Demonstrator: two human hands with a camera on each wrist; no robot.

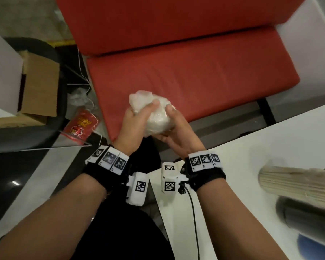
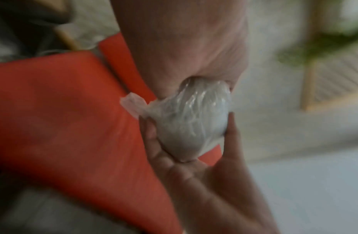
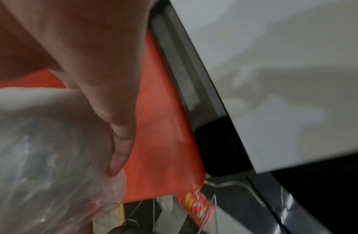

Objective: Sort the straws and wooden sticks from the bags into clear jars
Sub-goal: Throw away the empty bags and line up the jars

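Observation:
A crumpled clear plastic bag [image 1: 154, 115] is balled up between both hands above the red seat cushion [image 1: 195, 77]. My left hand [image 1: 139, 114] curls over its left and top side. From the right and below, my right hand [image 1: 174, 126] cups it, thumb on top. The left wrist view, blurred, shows the bag [image 2: 188, 120] squeezed between my left palm [image 2: 184, 39] and my right hand's fingers [image 2: 232, 134]. In the right wrist view, a finger [image 3: 116, 134] presses on the bag [image 3: 43, 158]. A bundle of wooden sticks [image 1: 296, 182] and dark straws [image 1: 306, 220] sit at the right on the white table [image 1: 242, 158].
A cardboard box [image 1: 39, 87] and a white box [image 1: 2, 72] stand at the left. A red snack packet [image 1: 79, 126] and another crumpled clear bag [image 1: 79, 98] lie in a bin at the left. The table's corner is just under my right wrist.

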